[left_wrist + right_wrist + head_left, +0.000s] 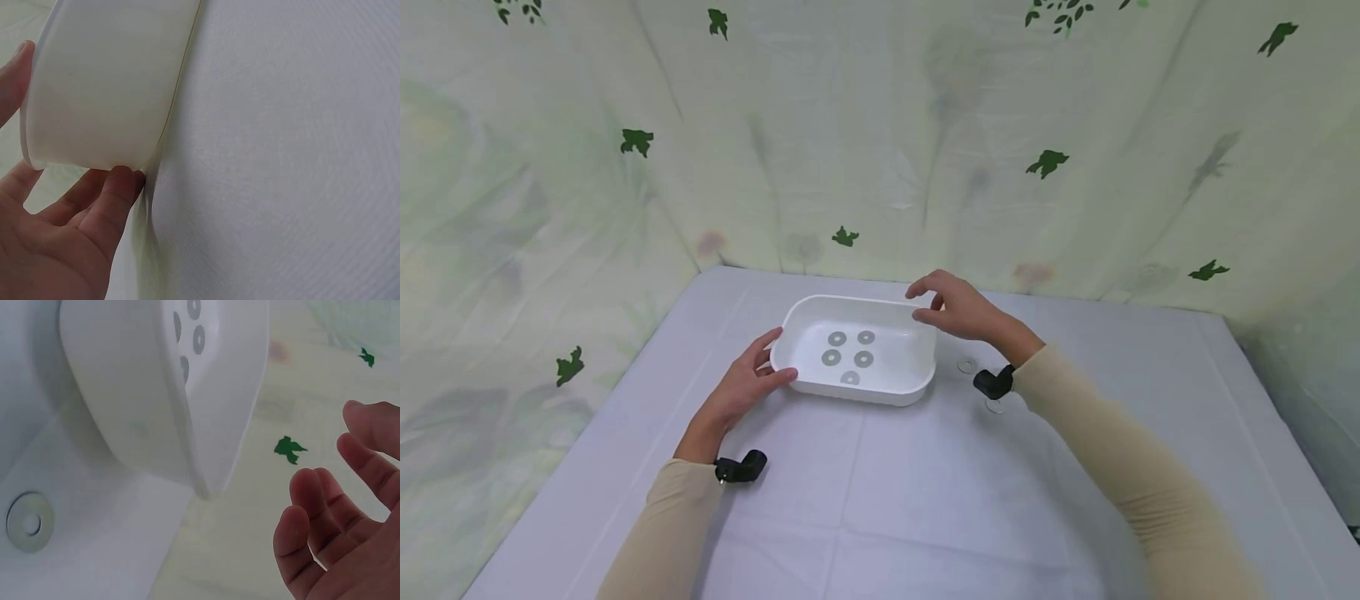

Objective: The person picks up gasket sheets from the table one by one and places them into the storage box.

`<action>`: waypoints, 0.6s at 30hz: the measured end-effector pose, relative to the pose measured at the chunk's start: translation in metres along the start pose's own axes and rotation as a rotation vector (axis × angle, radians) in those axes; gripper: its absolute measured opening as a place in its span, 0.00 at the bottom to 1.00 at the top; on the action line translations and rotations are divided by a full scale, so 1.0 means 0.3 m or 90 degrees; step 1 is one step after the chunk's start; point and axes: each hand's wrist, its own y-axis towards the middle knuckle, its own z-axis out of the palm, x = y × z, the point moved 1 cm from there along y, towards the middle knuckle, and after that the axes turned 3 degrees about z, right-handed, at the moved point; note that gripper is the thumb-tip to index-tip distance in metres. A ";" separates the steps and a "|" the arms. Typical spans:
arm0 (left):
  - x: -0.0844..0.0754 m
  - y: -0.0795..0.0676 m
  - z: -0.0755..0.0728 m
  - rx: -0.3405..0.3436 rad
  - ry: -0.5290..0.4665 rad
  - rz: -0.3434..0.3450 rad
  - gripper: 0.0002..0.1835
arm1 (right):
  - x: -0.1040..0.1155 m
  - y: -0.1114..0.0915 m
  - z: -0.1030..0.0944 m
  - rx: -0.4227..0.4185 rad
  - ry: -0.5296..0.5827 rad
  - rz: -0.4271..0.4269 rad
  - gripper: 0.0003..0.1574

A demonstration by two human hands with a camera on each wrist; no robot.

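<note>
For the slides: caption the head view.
Left grip holds a white tray with five grey rings; right grip hovers near its corner.

Smooth plastic tray (850,392), metal washers (863,352)

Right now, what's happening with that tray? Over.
Left hand grips white tray. Right hand empty, near it. Five flat rings inside; loose rings outside. No blockage visible.
</note>
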 end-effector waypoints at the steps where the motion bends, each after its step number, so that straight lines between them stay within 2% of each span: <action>1: -0.001 0.000 0.001 0.002 0.000 0.002 0.50 | -0.006 -0.013 -0.011 -0.001 -0.004 0.002 0.22; 6: 0.000 -0.002 0.003 0.005 -0.004 0.003 0.49 | -0.062 -0.078 -0.049 0.004 -0.022 0.016 0.22; 18: -0.005 0.002 0.002 0.002 -0.002 -0.007 0.50 | -0.265 -0.236 -0.084 -0.012 -0.040 0.038 0.20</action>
